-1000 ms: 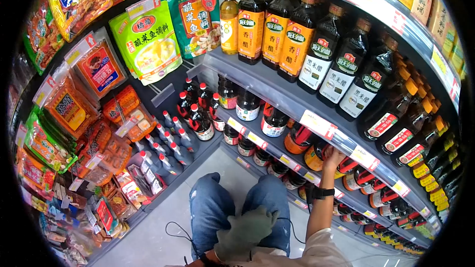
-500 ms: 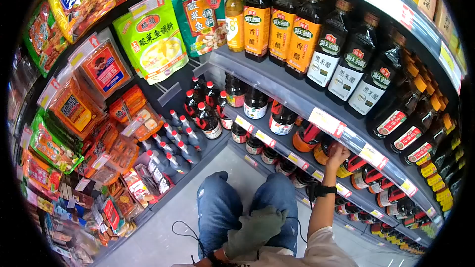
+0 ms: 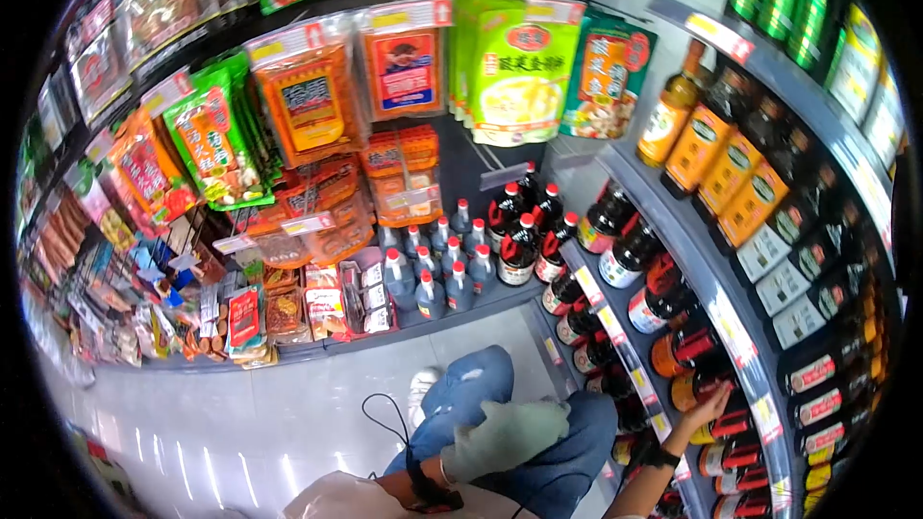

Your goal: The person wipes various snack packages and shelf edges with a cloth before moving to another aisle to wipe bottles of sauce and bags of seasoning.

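My left hand (image 3: 510, 439), in a grey-green glove, lies over my bent knees with its fingers loosely spread and nothing in it. My bare right hand (image 3: 708, 407) reaches into a lower shelf on the right, its fingers closed at the neck of a dark bottle with an orange label (image 3: 685, 391). The fingertips are partly lost among the red-topped bottles. Just above that bottle is another orange-labelled dark bottle (image 3: 668, 354). A black band (image 3: 661, 457) is round my right wrist.
Shelf edges with price tags (image 3: 738, 332) curve down the right side, under rows of vinegar bottles (image 3: 755, 200). Seasoning packets (image 3: 520, 77) hang ahead and left. Small red-capped bottles (image 3: 430, 296) stand on the bottom shelf. Tiled floor (image 3: 288, 423) lies below; a cord (image 3: 389, 404) loops near my left arm.
The view has swung left, so the shelves and my right hand appear further right. My right hand remains among the same bottles, and my left hand remains over my knees.
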{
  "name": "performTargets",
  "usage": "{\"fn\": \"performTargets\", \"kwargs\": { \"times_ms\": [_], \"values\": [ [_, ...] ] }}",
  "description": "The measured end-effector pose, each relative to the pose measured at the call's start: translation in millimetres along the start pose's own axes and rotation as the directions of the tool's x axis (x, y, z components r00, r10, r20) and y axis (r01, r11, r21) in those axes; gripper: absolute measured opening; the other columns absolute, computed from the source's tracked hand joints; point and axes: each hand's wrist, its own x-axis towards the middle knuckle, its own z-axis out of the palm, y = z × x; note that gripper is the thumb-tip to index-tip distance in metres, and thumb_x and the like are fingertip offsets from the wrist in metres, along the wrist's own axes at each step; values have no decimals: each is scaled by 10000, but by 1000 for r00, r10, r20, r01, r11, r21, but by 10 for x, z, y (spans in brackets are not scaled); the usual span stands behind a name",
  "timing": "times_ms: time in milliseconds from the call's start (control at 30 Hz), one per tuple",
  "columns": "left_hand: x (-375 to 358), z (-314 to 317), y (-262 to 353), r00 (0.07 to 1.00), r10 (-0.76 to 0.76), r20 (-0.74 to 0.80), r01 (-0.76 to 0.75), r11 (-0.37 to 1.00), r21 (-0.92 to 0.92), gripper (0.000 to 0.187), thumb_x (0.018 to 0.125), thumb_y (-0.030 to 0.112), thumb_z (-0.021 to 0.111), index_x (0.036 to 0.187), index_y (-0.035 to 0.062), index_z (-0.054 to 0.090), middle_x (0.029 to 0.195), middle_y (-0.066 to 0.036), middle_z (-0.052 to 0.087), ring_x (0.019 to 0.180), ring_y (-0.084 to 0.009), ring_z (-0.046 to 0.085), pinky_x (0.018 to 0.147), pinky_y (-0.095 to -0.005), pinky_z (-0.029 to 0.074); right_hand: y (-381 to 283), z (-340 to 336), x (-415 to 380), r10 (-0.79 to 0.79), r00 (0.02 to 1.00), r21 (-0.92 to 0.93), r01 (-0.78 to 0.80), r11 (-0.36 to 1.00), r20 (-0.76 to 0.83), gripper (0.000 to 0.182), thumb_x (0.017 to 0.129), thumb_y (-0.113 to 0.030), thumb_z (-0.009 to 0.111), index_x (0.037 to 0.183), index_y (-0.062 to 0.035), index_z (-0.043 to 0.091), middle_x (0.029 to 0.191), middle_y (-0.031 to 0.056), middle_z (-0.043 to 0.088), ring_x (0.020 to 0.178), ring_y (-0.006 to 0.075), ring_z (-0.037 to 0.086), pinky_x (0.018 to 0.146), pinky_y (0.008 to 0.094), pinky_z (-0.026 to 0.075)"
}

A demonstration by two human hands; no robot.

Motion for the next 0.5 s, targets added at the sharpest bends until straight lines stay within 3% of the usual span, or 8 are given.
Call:
{"fn": "performTargets", "kwargs": {
  "times_ms": [67, 133, 167, 200, 233, 400, 467, 500],
  "values": [
    [-9, 96, -238, 955, -124, 271, 187, 957, -222, 456, 794, 238, 483, 1235, 147, 418, 1324, -50, 357, 1151, -172, 408, 937, -283, 347, 134, -128, 18, -85, 994, -4, 86, 996, 72, 300, 863, -228, 532, 959, 55, 563, 996, 124, 555, 942, 223, 501, 892, 328, 367],
    [-198, 338, -437, 893, -191, 408, 332, 891, -310, 513, 793, 259, 505, 1272, 128, 380, 1347, -39, 331, 1164, -171, 397, 944, -280, 339, 192, -218, -100, -291, 954, -254, 264, 930, -74, 278, 850, -188, 552, 967, 64, 553, 981, 136, 563, 899, 225, 511, 860, 319, 390],
    [-403, 614, -468, 913, -288, 289, 390, 403, -828, 525, 813, 276, 497, 1289, 109, 352, 1355, -36, 319, 1179, -158, 378, 943, -266, 335, 381, -429, -129, -348, 934, -388, 292, 874, -81, 236, 855, -156, 526, 969, 50, 531, 971, 129, 550, 884, 220, 508, 851, 332, 389],
    [-517, 774, -581, 872, -441, 213, 120, -231, -966, 541, 832, 294, 490, 1305, 90, 325, 1362, -32, 306, 1194, -145, 360, 941, -253, 330, 583, -443, -148, -403, 911, -502, 310, 808, -85, 196, 860, -124, 501, 971, 37, 509, 961, 122, 537, 870, 215, 504, 843, 344, 388],
    [-513, 770, -746, 861, -479, 172, 61, -238, -969, 525, 883, 325, 439, 1331, 99, 285, 1386, -39, 264, 1250, -124, 271, 986, -260, 277, 635, -191, -239, -384, 921, -470, 312, 826, -64, 196, 860, -124, 501, 971, 37, 509, 961, 122, 537, 870, 215, 504, 843, 344, 388],
    [-670, 650, -1212, 807, -537, 245, -33, -455, -890, 477, 898, 289, 415, 1313, 79, 307, 1335, -58, 327, 1188, -142, 346, 957, -265, 316, 726, 331, -1296, 26, 973, -267, 37, 963, 228, 259, 839, -197, 570, 926, 41, 516, 889, 111, 510, 803, 236, 489, 777, 326, 404],
    [-818, 565, -1319, 789, -544, 284, -85, -555, -827, 459, 905, 274, 405, 1306, 71, 316, 1314, -66, 352, 1164, -150, 376, 945, -267, 332, 830, 753, -1625, 13, 886, -247, 115, 962, 463, 200, 845, -162, 550, 922, 11, 486, 889, 88, 471, 778, 215, 469, 732, 325, 404],
    [-891, 538, -1349, 779, -548, 303, -112, -598, -794, 450, 908, 267, 400, 1303, 67, 320, 1304, -70, 364, 1152, -153, 390, 939, -268, 340, 703, 1000, -1843, 66, 810, -128, 12, 992, 583, 181, 846, -157, 542, 916, -2, 477, 898, 81, 462, 784, 197, 460, 726, 314, 400]
  ]
}}
